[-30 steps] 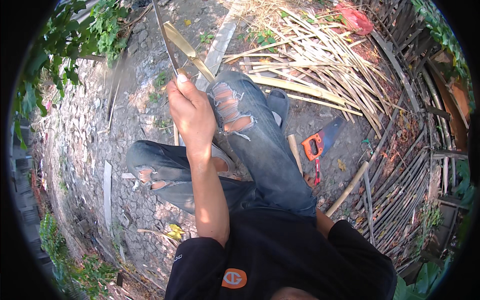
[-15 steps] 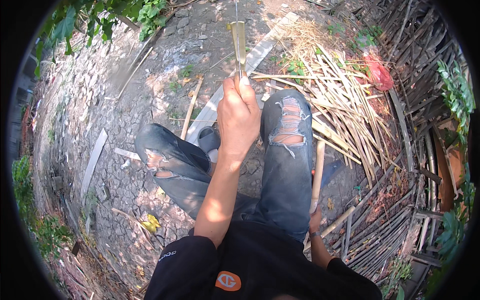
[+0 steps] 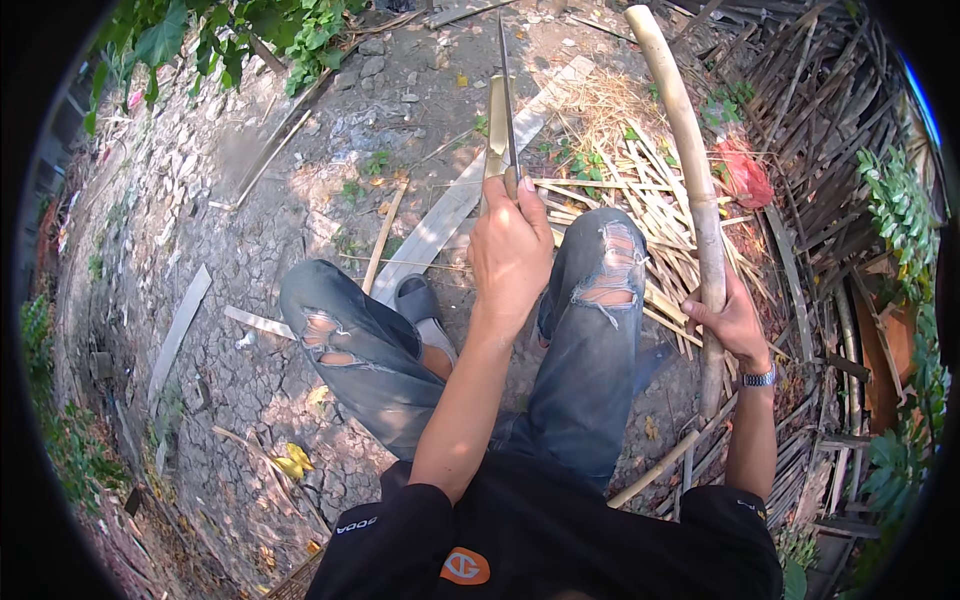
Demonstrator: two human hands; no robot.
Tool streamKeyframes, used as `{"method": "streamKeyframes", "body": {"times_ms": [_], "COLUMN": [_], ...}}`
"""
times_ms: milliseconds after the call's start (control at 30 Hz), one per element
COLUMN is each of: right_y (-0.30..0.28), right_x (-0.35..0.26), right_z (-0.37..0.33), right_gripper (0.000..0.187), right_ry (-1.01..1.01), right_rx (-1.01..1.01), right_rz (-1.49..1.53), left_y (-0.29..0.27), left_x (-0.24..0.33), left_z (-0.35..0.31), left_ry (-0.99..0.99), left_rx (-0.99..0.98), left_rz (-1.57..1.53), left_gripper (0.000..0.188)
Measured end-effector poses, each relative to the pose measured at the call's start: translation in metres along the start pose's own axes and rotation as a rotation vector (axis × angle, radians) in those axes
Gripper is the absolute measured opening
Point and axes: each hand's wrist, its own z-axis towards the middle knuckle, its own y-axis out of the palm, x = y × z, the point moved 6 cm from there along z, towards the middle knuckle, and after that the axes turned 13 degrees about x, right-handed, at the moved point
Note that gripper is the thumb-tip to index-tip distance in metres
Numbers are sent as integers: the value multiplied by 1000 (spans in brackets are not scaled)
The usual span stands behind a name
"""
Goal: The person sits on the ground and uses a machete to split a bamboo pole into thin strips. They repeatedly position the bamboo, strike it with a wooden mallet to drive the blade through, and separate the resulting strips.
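Knife [image 3: 505,95] clenched in left hand [image 3: 508,255], fingers tight round handle [image 3: 512,181], blade pointing away from body. Split bamboo [image 3: 497,120] just beside blade, on its left; cannot tell whether also grasped or only behind hand. Pole [image 3: 682,130] in right hand [image 3: 735,318], fingers wrapped round lower part, thumb across it; tilted, far end leaning left, just outside right knee [image 3: 608,265]. Cannot tell whether near end touches ground [image 3: 240,390]. Pale strips [image 3: 640,170] heaped beyond right knee, partly behind pole. Red bag [image 3: 743,175] right of pole, by heap. Grey board [image 3: 435,225] slantwise on ground, beyond sandal [image 3: 415,300]. Watch [image 3: 760,379] on right wrist. Thin stick [image 3: 655,470] near pole's lower end. Yellow leaves [image 3: 293,461] at far left of legs [image 3: 375,385].
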Motion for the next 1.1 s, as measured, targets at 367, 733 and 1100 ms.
{"method": "streamKeyframes", "body": {"times_ms": [367,733,1100], "right_y": [34,36,12], "right_x": [-73,-251,-186], "right_z": [106,163,205], "right_gripper": [64,29,30], "right_ry": [-526,-801,-501], "right_rx": [86,309,470], "right_rz": [-263,155,-87], "left_y": [12,1,15], "left_x": [-2,-9,-57], "left_z": [1,2,14], "left_ry": [23,-30,-31], "left_rx": [12,40,-56], "left_rz": [-55,-36,6], "left_gripper": [32,29,32]}}
